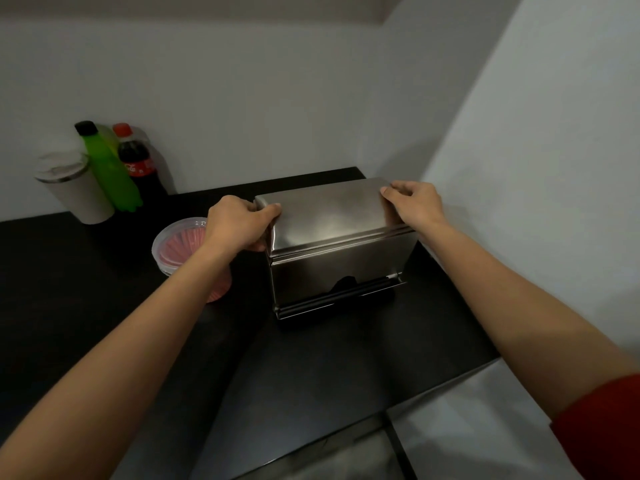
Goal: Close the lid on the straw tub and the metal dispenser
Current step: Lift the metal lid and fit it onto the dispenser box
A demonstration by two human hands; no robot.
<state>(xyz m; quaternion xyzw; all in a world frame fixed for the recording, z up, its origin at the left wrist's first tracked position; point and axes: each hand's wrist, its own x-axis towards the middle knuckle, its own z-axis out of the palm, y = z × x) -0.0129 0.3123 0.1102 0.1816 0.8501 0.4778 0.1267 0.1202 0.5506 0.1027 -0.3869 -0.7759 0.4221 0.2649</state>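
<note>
A shiny metal dispenser (332,271) stands on the black counter near the right wall. Its flat metal lid (329,213) lies down on top of the box. My left hand (239,221) grips the lid's left end, fingers curled over the edge. My right hand (414,202) grips the lid's right end the same way. Left of the dispenser sits a clear round straw tub (176,244) holding pink straws, with a clear lid on top; my left forearm hides its right part.
At the back left against the wall stand a white tumbler (74,188), a green bottle (109,168) and a cola bottle (138,164). The black counter (329,368) ends at the lower right, where a grey surface (478,424) begins. Walls close off the back and right.
</note>
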